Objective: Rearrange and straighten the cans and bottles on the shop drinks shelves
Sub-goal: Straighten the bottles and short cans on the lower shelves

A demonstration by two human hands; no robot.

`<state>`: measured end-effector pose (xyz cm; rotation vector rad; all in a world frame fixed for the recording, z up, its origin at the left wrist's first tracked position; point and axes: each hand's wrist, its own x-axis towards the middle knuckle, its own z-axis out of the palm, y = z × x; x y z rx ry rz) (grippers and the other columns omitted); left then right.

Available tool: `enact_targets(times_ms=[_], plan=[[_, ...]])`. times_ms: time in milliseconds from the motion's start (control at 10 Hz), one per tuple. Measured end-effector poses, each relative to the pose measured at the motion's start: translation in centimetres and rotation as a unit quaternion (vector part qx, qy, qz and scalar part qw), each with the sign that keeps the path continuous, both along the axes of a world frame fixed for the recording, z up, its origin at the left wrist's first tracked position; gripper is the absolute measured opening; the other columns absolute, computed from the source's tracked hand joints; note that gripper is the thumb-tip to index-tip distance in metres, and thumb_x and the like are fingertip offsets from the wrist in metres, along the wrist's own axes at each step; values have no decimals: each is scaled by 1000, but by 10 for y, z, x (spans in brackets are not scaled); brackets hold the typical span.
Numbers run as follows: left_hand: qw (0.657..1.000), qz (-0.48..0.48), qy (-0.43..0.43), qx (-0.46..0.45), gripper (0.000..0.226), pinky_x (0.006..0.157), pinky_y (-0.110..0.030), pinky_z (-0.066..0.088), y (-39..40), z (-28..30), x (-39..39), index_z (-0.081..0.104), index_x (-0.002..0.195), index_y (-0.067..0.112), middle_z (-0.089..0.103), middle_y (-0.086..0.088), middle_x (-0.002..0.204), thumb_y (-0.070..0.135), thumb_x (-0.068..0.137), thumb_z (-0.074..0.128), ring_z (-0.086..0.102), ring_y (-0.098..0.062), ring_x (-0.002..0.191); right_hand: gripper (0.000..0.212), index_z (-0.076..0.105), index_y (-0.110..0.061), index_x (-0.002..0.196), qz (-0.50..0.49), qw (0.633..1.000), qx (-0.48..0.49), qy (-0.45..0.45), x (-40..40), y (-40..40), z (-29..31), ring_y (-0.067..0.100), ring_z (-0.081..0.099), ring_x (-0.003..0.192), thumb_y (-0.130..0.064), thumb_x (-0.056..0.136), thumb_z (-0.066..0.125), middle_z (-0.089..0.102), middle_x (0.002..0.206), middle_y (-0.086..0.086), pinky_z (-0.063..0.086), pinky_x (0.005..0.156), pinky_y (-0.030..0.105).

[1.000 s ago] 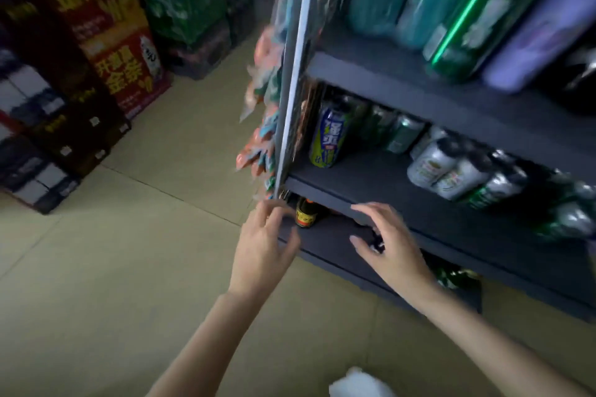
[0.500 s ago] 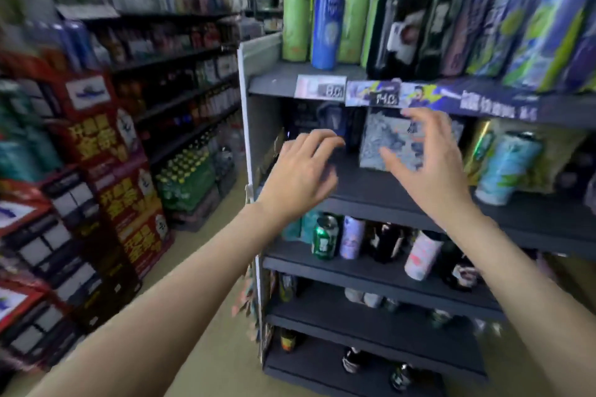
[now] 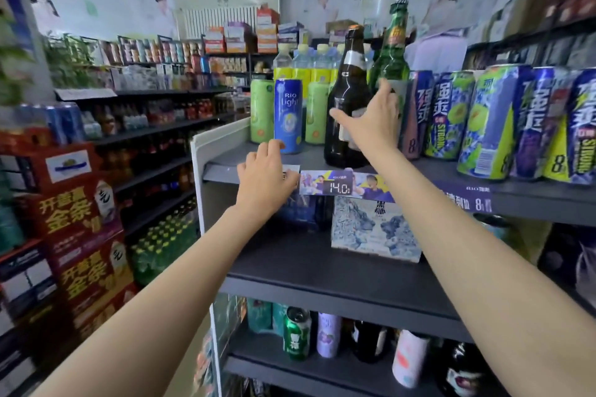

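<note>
On the top shelf stand a dark brown bottle, a green bottle behind it, a blue RIO Light can, green cans and a row of blue-and-green cans. My right hand is spread open between the brown and green bottles, thumb against the brown bottle, fingers reaching the green one, not closed on either. My left hand rests on the shelf's front edge by the price strip, just below the blue can, holding nothing.
A patterned box sits on the second shelf. Cans and bottles stand on the third shelf. Red stacked cartons and long aisle shelves fill the left side.
My view and both hands rose from the bottom shelves to the top shelf. My right hand now reaches among the bottles; my left hand has come onto the shelf edge.
</note>
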<state>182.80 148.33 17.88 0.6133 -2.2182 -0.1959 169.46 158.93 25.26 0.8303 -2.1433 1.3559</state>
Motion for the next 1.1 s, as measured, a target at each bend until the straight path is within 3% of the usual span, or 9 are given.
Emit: enact_targets(times_ms=[200,500,600,700,800,900,1000,1100], plan=[[999,10,40,18,38,92,-41,31,-8,3,-10,44,124,9,51,-8,122,17,87,49,47,-28,112,97,22,-9,142,-138,990,9,38,5,-34,-6,32,31,126,-50,71,73,29,139,13,32,103,43],[1000,-21,16,12,33,93,-38,32,-16,-5,-1,45,121,5,55,-9,117,15,89,46,50,-26,110,85,36,-8,126,-130,990,8,58,6,-29,-3,29,35,115,-52,65,76,34,128,12,33,96,39],[999,-28,20,4,34,91,-37,32,-16,-7,1,46,121,3,56,-11,118,13,89,45,50,-28,110,85,36,-7,124,-111,993,3,47,8,-28,-3,30,36,115,-50,65,77,34,126,14,35,99,39],[998,-41,37,-2,38,91,-36,33,-16,-10,5,47,121,1,55,-14,117,16,86,42,49,-30,109,89,27,-8,133,-42,999,-25,10,12,-28,-2,33,44,115,-39,68,79,35,129,15,44,92,41],[995,-35,95,-23,49,89,-33,32,-17,-13,18,48,119,-1,55,-16,114,25,79,36,49,-31,105,93,23,-8,138,28,997,-72,-3,18,-23,0,31,46,119,-27,68,81,36,135,14,43,92,39],[986,-22,164,0,37,91,-29,32,-16,-27,41,47,120,-2,54,-16,115,13,86,49,48,-28,108,92,27,-6,137,63,988,-134,31,25,-13,0,25,43,122,-25,65,82,37,137,11,38,100,34],[984,-19,173,28,38,92,-30,34,-16,-50,64,47,118,-3,53,-16,114,5,82,50,49,-27,108,98,22,-1,140,94,982,-137,93,53,-2,7,22,35,131,-34,67,80,33,143,13,25,107,23],[983,-8,171,62,37,93,-28,36,-16,-75,91,47,119,-2,53,-15,115,3,82,50,50,-26,108,101,22,0,140,95,987,-116,59,12,8,84,20,34,132,-35,67,81,34,143,11,22,107,18]])
